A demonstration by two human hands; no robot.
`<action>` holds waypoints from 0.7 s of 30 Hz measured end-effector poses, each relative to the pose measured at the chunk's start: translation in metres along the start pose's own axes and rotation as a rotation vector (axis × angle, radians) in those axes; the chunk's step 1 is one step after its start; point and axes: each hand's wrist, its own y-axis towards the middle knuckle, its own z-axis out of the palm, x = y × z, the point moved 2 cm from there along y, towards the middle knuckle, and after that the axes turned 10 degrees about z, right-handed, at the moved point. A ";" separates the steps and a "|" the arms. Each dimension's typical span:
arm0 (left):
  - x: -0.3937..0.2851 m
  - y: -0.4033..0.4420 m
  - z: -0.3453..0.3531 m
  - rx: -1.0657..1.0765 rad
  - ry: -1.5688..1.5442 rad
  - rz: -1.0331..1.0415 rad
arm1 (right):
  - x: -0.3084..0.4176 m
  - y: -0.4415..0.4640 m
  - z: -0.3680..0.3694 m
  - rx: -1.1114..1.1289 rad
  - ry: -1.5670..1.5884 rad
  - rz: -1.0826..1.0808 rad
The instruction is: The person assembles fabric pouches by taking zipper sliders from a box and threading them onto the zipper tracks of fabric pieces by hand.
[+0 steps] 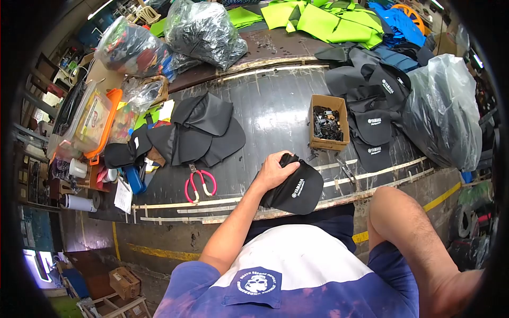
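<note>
My left hand (278,170) is closed on a black cap (301,192) with white YAMAHA lettering, at the near edge of the dark table. Its fingers and thumb grip the crown, and the bill points toward my body. My right arm (408,222) is bent at the right, and its hand is out of the picture. Just beyond the held cap stands an open cardboard box (328,144) filled with small black pieces. A narrow metal tool (347,171) lies to the right of the cap. Pink-handled scissors (200,184) rest on the left.
Black cap pieces (204,130) lie stacked at the left. More YAMAHA caps (371,122) are piled at the right, beside a large clear plastic bag (445,111). Lime-green fabric (339,24) and a stuffed plastic bag (201,32) occupy the far side. An orange-rimmed bin (103,124) stands left.
</note>
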 end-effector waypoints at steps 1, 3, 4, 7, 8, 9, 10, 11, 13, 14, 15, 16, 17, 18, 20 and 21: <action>0.000 0.000 0.000 -0.001 -0.018 0.004 | 0.001 0.001 -0.002 0.040 -0.042 -0.009; 0.000 0.001 0.000 0.004 -0.024 0.001 | 0.003 0.002 -0.006 0.123 -0.129 -0.029; -0.001 0.001 0.000 0.010 -0.028 -0.007 | 0.002 0.002 -0.006 0.123 -0.127 -0.027; -0.005 -0.001 -0.003 0.017 -0.016 -0.013 | 0.000 0.004 -0.005 0.029 0.114 0.121; -0.006 -0.001 -0.003 0.017 -0.004 -0.010 | 0.001 0.005 -0.004 0.029 0.113 0.120; -0.006 -0.001 -0.002 0.018 0.006 -0.008 | 0.003 0.008 -0.003 0.011 0.191 0.116; -0.005 0.000 -0.001 0.019 0.004 -0.005 | 0.004 0.010 -0.002 -0.006 0.268 0.109; -0.004 0.001 0.001 0.012 -0.012 0.002 | 0.005 0.011 -0.001 -0.022 0.346 0.102; -0.003 -0.001 0.000 -0.008 -0.038 0.010 | 0.003 0.011 0.001 0.001 0.315 0.101; -0.003 -0.001 -0.001 -0.009 -0.037 0.007 | 0.003 0.011 0.000 0.022 0.280 0.103; -0.002 -0.001 -0.001 -0.004 -0.025 0.000 | 0.002 0.010 -0.001 0.043 0.246 0.104; -0.002 -0.001 -0.002 0.000 -0.013 -0.008 | 0.002 0.009 -0.003 0.065 0.212 0.106; -0.002 -0.001 -0.002 0.005 -0.002 -0.016 | 0.001 0.009 -0.004 0.088 0.177 0.107; -0.002 -0.001 -0.002 0.005 -0.002 -0.015 | 0.000 0.008 -0.006 0.111 0.142 0.106; 0.001 -0.001 -0.001 -0.009 -0.041 -0.014 | -0.001 0.006 -0.013 0.161 0.064 0.102; 0.001 -0.001 0.000 -0.015 -0.062 -0.014 | 0.000 0.005 -0.018 0.187 0.023 0.102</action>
